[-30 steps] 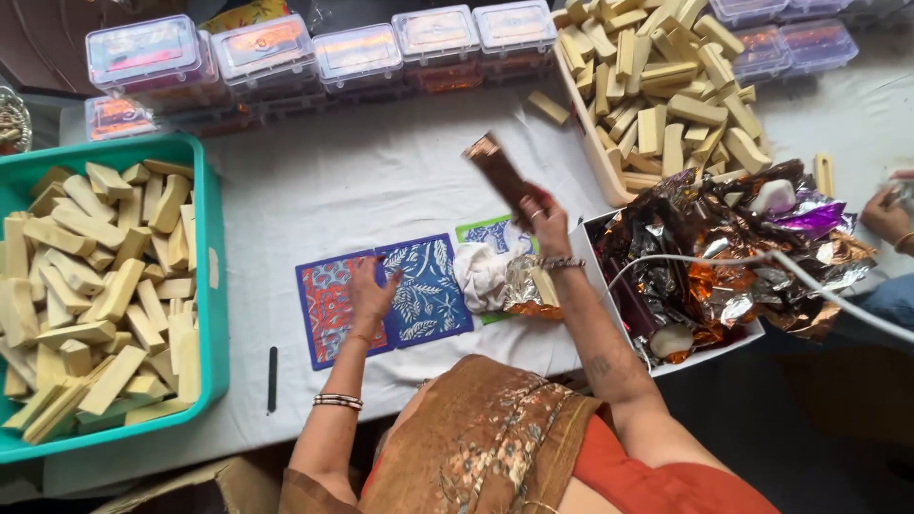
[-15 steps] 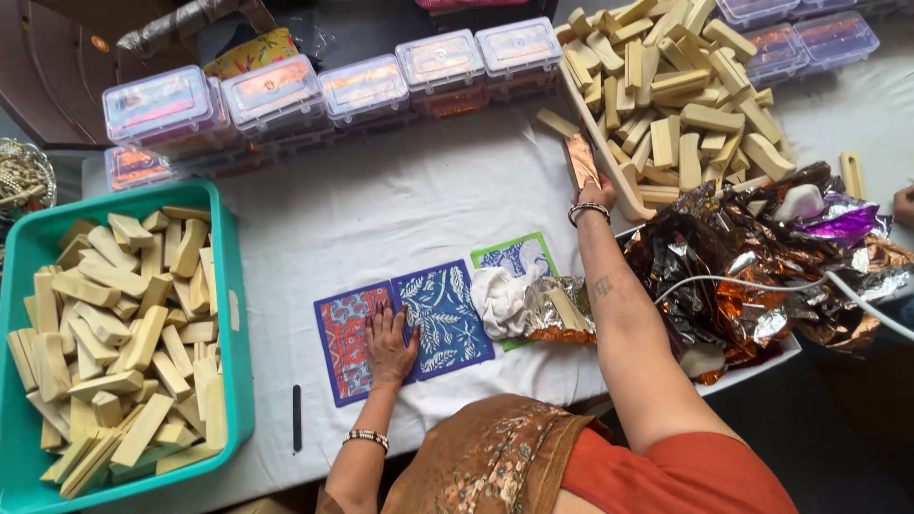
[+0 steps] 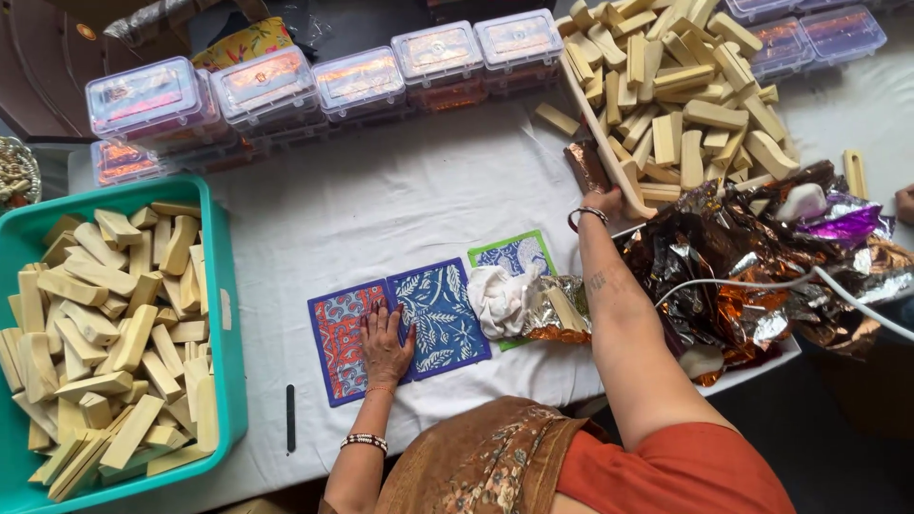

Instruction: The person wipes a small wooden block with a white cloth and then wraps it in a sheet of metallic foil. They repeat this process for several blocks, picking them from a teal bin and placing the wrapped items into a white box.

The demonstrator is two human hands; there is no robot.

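My left hand (image 3: pixel 384 345) lies flat, fingers apart, on a pair of patterned cloth mats (image 3: pixel 405 328), one red and blue, one blue with white leaves. My right hand (image 3: pixel 604 202) reaches far forward, closed on a foil-wrapped brown bar (image 3: pixel 586 167), right beside the edge of a tray (image 3: pixel 592 112) heaped with pale wooden blocks (image 3: pixel 685 86). Near the mats sit a crumpled white cloth (image 3: pixel 500 300) and a half-wrapped block in foil (image 3: pixel 560 314). A third green-edged mat (image 3: pixel 514 255) lies under the cloth.
A teal bin (image 3: pixel 225 314) of pale blocks stands at the left. Clear lidded boxes (image 3: pixel 314 81) line the back. A white tray with crumpled copper and purple foil (image 3: pixel 762 257) and a white cable (image 3: pixel 743 283) sits at the right. A black stick (image 3: pixel 290 417) lies near the front edge.
My right hand has carried the foil-wrapped bar forward and rightward, from above the mats to the block tray's edge. My left hand stayed on the mats.
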